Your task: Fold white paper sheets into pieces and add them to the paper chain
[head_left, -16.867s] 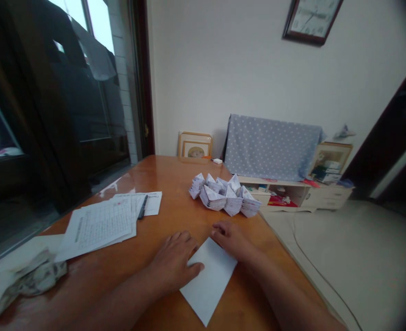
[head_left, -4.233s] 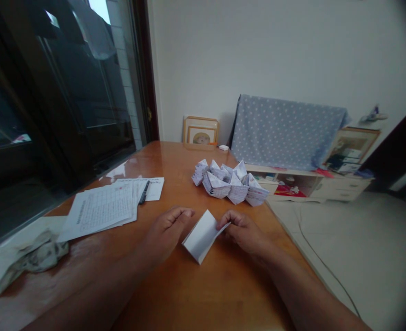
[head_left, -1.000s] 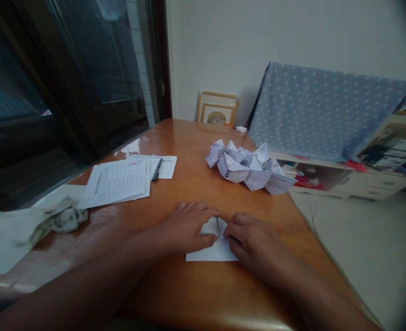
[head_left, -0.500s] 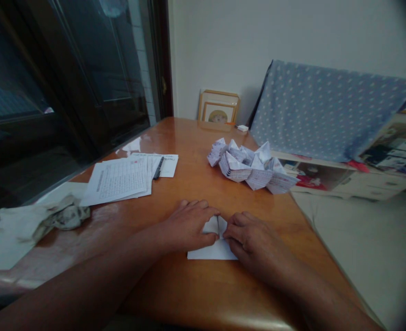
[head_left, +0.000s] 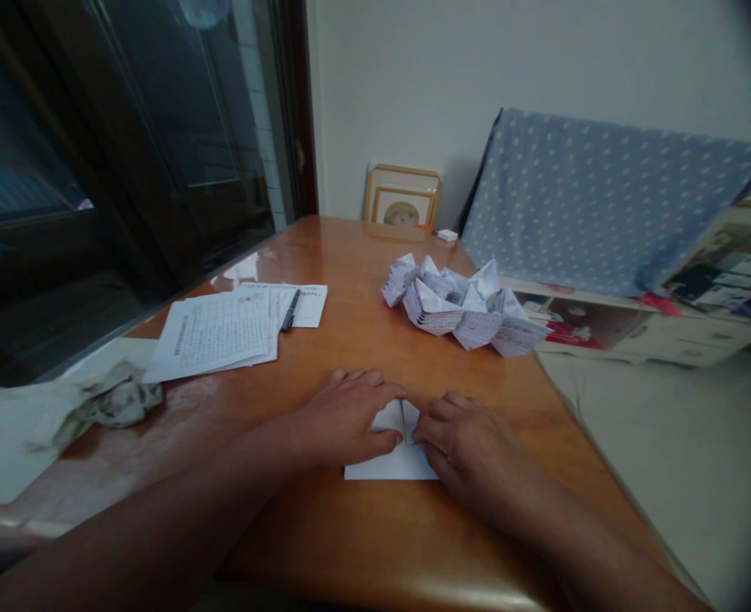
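Note:
A sheet of white folded paper (head_left: 388, 466) lies on the wooden table in front of me. Its two upper flaps meet at a seam that shows between my hands. My left hand (head_left: 350, 421) rests over the paper's left part, thumb and index finger spread apart against it. On the other side, my right hand (head_left: 461, 438) has its fingers bunched together at the right flap, pressing the paper. Both hands cover the sheet's outer edges, and the right fingertips are partly hidden.
Folded paper boats (head_left: 461, 306) cluster farther back on the table (head_left: 324, 527). At left lie printed sheets (head_left: 213, 336), a black pen (head_left: 290, 311) and a crumpled cloth (head_left: 121, 395). A picture frame (head_left: 403, 195) leans against the wall. The table's right edge drops to the floor.
The view has shifted very slightly. Both hands stay on the folded paper in nearly the same pose, and the paper shows no clear change.

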The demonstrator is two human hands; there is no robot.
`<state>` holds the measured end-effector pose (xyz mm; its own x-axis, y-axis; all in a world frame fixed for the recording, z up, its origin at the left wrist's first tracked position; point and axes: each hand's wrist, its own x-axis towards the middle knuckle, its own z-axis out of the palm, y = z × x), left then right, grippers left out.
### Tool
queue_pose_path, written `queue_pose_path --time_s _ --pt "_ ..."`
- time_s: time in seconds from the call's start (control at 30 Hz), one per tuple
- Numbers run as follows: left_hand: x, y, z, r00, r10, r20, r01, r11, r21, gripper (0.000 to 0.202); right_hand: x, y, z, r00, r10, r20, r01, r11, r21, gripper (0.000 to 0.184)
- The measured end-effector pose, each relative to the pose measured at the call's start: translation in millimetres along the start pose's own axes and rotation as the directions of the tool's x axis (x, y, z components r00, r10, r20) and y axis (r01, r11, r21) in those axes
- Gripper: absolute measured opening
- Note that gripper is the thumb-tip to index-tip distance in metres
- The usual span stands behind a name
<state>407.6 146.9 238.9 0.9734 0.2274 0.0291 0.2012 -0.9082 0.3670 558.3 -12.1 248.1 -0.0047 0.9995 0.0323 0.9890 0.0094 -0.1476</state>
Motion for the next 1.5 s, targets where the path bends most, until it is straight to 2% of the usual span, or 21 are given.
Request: queue_pose_path --time_s 0.63,0.93,1.2,1.37,1.5 --pt "1 -1 -1.3 0.999 -0.008 0.038 0.008 1.000 0.001 0.052 -2 -2 -3 1.000 0.007 -0.014 -0.007 1.000 -0.006 0.015" --pt "1 -3 1.0 1.000 -0.008 0.013 0.008 1.000 0.001 0.051 -2 -4 -3 0.999 -0.016 0.032 0.018 0.999 -0.046 0.018" --pt "1 4 1.9 0.999 -0.032 -0.024 0.032 0.999 0.013 0.044 -10 -1 -6 0.997 -0.072 0.040 0.071 0.997 0.028 0.023" --pt "4 10 5.5 0.996 -0.051 -0.075 0.055 0.997 0.057 0.040 -16 -4 -13 0.997 -0.061 0.053 0.056 0.995 0.077 0.025" --pt "4 12 6.0 0.996 -0.053 -0.076 0.060 0.994 0.086 0.039 -16 -4 -17 0.999 -0.014 0.041 0.007 0.986 0.166 0.023"
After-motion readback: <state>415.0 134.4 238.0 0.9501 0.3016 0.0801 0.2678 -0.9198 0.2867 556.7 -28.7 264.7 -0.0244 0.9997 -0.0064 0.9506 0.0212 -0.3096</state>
